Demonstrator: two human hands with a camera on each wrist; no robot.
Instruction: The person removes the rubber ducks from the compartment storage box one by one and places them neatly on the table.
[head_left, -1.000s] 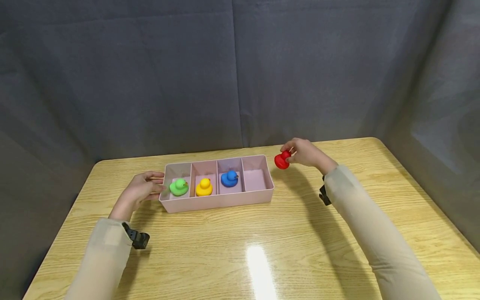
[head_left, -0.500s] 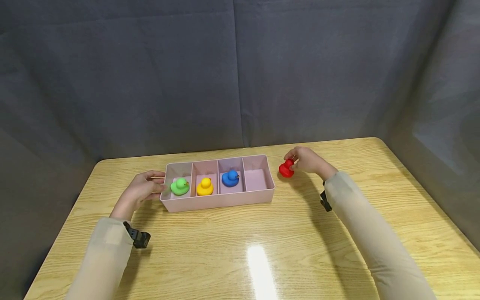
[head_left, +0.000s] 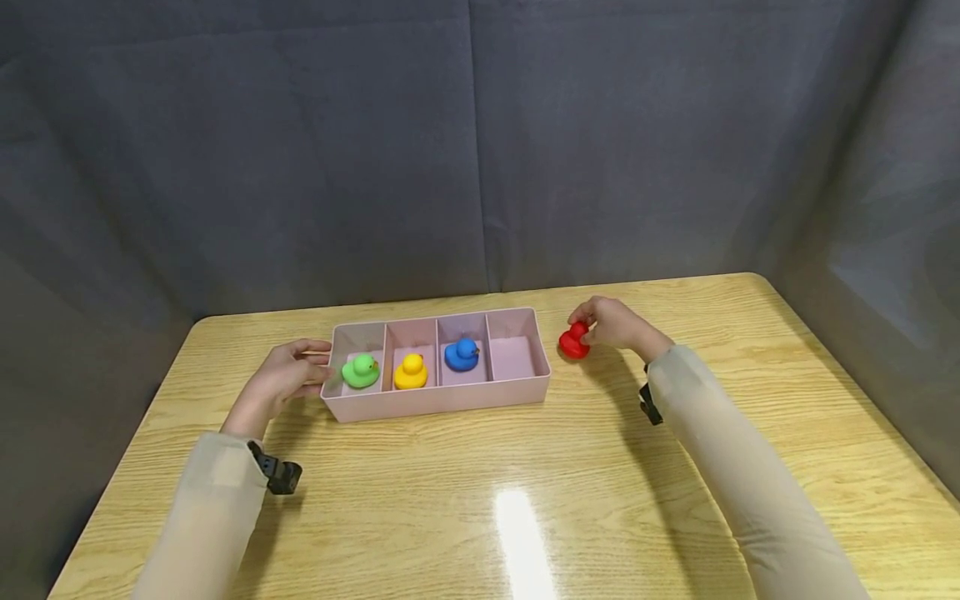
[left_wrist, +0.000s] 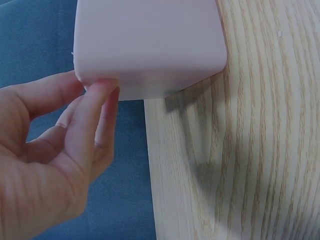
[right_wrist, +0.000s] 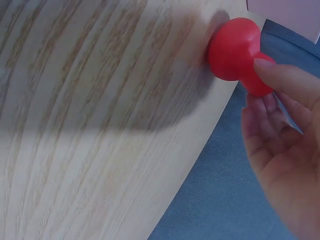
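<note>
Here, right hand (head_left: 615, 323): pinches the red duck (head_left: 573, 342), which sits on the table (head_left: 525, 500) just right of the pink tray (head_left: 442, 400).
Left hand (head_left: 288, 379): straight fingers rest against the tray's left end.
Tray: green duck (head_left: 361, 371), yellow duck (head_left: 411, 372), blue duck (head_left: 461, 354).

The left hand (left_wrist: 45, 165) fills the corner at 8 o'clock, its fingertips (left_wrist: 102, 87) touching the lower edge of the pink box (left_wrist: 147, 42) at 12 o'clock. The wood-grain tabletop (left_wrist: 240, 160) runs down the side at 3 o'clock.
</note>
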